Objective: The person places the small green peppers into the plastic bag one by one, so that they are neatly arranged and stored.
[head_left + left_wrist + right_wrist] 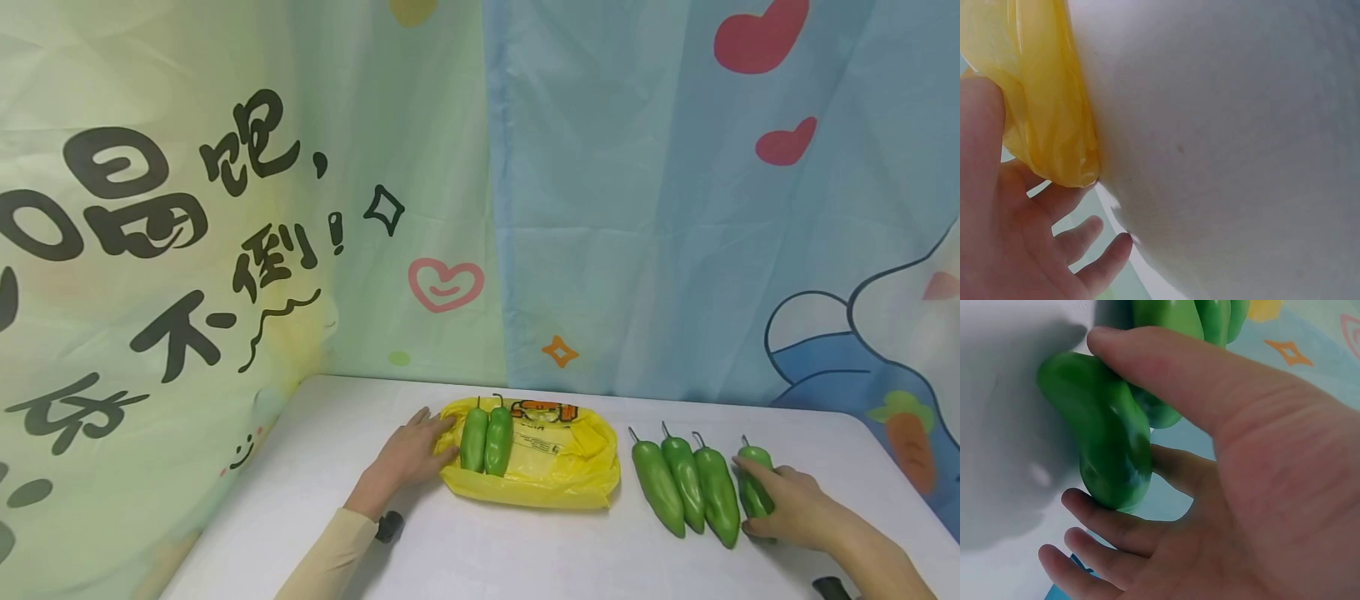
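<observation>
Two green peppers (486, 440) lie side by side on the left part of a crumpled yellow plastic bag (555, 492). At the bag's left edge is my left hand (415, 452); the left wrist view shows the bag's end (1060, 137) between thumb and fingers. My right hand (802, 507) holds the rightmost green pepper (755, 492) on the table, thumb on one side and fingers about the other. The right wrist view shows this pepper (1107, 437) between the thumb and the spread fingers. Three more green peppers (681, 483) lie in a row just to its left.
All of this lies on a white table (540, 550). A printed cloth backdrop (600, 208) hangs behind it and along the left side. Black bands show at the left wrist (389, 527) and the right wrist (831, 587).
</observation>
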Tool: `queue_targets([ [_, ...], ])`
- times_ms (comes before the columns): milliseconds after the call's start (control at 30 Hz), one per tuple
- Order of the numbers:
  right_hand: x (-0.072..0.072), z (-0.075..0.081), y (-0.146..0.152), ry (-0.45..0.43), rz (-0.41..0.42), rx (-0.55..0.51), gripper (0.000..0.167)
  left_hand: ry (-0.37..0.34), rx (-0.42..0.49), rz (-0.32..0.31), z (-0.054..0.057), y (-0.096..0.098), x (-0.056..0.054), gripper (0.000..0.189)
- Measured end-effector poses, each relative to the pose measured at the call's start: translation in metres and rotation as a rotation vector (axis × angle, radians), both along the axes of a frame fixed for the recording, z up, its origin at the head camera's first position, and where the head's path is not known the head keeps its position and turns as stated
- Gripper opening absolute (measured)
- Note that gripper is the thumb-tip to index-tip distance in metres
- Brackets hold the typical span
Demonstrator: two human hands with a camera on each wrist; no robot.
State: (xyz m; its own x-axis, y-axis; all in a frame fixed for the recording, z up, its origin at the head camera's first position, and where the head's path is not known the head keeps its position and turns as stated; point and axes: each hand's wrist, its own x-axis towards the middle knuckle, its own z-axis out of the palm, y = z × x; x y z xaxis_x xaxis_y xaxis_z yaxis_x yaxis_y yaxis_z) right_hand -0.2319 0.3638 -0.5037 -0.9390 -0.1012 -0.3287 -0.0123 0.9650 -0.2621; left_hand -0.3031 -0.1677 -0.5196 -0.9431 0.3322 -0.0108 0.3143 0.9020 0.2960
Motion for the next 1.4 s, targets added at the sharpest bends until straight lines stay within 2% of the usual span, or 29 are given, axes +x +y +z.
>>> queue_targets([
  [600, 0.004, 0.015, -0.004, -0.013, -0.016, 0.017, 0.103, -0.016, -0.001, 0.018, -0.001, 0.0, -0.001, 0.056],
  [967, 0.007, 0.031, -0.013, -0.001, 0.02, 0.011, 0.1, -0.015, 0.004, 0.012, 0.0, 0.0, 0.0, 0.056],
  [1400, 0.005, 0.033, -0.02, 0.057, 0.049, -0.01, 0.098, -0.02, 0.006, 0.011, -0.001, 0.0, -0.002, 0.056],
])
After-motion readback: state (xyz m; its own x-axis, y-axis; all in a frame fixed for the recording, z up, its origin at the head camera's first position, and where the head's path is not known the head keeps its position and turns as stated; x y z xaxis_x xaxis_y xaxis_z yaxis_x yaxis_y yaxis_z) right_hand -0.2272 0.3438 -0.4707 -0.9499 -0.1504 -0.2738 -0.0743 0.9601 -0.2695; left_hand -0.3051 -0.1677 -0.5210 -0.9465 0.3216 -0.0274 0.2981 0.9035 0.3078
